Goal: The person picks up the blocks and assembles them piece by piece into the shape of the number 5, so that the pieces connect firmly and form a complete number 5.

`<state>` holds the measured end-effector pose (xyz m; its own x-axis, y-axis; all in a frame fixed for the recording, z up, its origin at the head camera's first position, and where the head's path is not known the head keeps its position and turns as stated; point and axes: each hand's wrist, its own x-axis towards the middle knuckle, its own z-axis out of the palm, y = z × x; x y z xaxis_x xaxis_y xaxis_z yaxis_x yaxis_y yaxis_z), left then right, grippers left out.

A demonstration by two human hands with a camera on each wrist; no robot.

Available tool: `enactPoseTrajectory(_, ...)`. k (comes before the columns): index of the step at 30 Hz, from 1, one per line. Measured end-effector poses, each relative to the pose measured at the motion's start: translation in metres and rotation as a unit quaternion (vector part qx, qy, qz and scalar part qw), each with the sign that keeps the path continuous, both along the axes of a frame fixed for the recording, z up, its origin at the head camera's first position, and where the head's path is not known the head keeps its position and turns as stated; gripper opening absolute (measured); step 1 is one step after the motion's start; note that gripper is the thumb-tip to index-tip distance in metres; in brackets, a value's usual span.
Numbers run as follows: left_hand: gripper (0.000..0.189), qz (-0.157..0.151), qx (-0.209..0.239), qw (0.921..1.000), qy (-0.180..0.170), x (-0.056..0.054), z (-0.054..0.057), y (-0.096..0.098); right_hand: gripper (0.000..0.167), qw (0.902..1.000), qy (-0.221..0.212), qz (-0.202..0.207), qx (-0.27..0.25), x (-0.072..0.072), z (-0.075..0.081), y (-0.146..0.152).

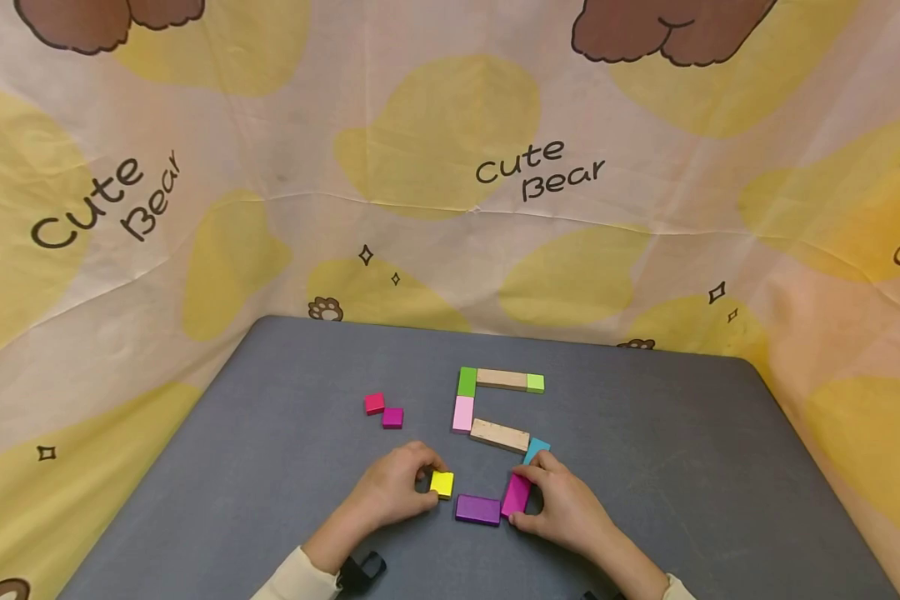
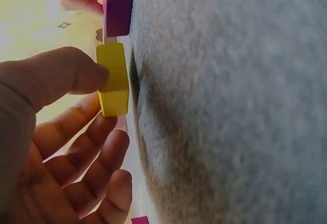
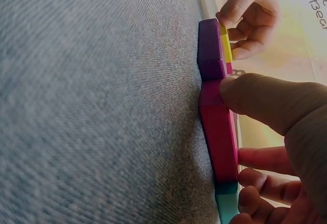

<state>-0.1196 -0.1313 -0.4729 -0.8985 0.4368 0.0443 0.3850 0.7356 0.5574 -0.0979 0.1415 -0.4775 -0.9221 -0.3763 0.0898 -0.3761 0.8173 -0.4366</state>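
Note:
Between thumb and fingers, my left hand (image 1: 396,487) pinches a yellow block (image 1: 442,484); a narrow gap parts it from the table in the left wrist view. To its right lies a purple block (image 1: 478,510), flat on the table. My right hand (image 1: 566,506) holds a magenta block (image 1: 516,495) by its two ends, thumb near and fingers far. That block meets the purple one at its near end and a blue block (image 1: 537,451) at its far end. The right wrist view shows the magenta block (image 3: 218,132) resting on the table.
Beyond my hands, a wooden block (image 1: 500,435), a pink block (image 1: 462,414), a green block (image 1: 467,382), another wooden plank (image 1: 502,379) and a light green cube (image 1: 536,383) run end to end. A red cube (image 1: 375,404) and a magenta cube (image 1: 393,418) lie to the left.

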Motion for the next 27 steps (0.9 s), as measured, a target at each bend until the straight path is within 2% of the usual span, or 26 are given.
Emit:
enactPoseTrajectory(13, 0.026, -0.015, -0.011, 0.9998, 0.007, 0.0027, -0.0004, 0.006, 0.054, 1.0, -0.004, -0.001, 0.002, -0.0006, 0.0005, -0.0004)
enactPoseTrajectory(21, 0.026, -0.01, -0.019, 0.9995, 0.023, 0.0039, -0.001, 0.0088, 0.054, 1.0, 0.005, 0.0, -0.002, -0.0008, 0.0007, -0.0003)
enactPoseTrajectory(27, 0.026, -0.009, -0.022, 0.9995, 0.023, 0.0057, -0.001, 0.0098, 0.053, 1.0, 0.005, 0.001, -0.003, -0.0001, 0.0004, -0.0003)
